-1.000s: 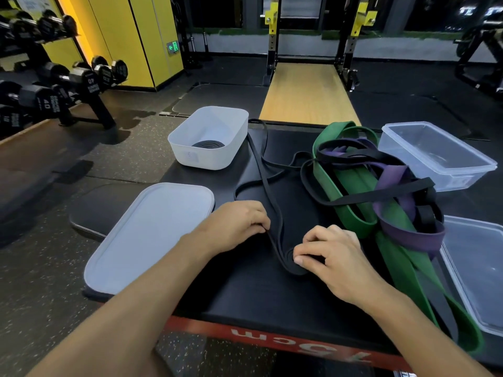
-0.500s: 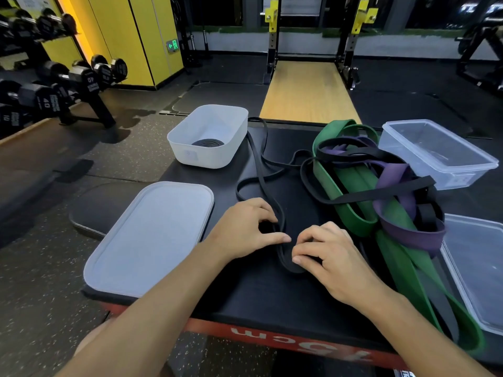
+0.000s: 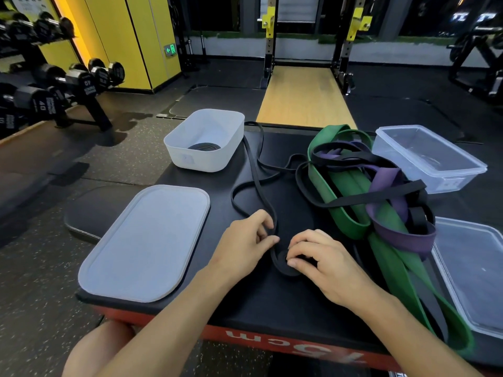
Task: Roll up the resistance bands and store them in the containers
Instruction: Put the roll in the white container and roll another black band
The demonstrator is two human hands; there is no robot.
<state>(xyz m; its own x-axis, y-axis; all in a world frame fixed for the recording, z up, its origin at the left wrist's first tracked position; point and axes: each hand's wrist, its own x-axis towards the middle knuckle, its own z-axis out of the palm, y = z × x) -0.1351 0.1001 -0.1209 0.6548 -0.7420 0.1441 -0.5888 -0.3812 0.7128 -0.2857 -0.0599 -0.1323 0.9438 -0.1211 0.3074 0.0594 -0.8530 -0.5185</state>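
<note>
At worktop (image 3: 258, 308) front edge: right hand (image 3: 326, 268) pinches the coil (image 3: 283, 265) flat so it holds; left hand (image 3: 242, 243) grips the black band (image 3: 258, 186), probably guiding slack in.

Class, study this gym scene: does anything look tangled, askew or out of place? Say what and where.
The green band, purple band and black bands lie tangled in one unrolled heap on the right. The thin black band being rolled trails in loose loops past the white tub. Nothing looks damaged.
</note>
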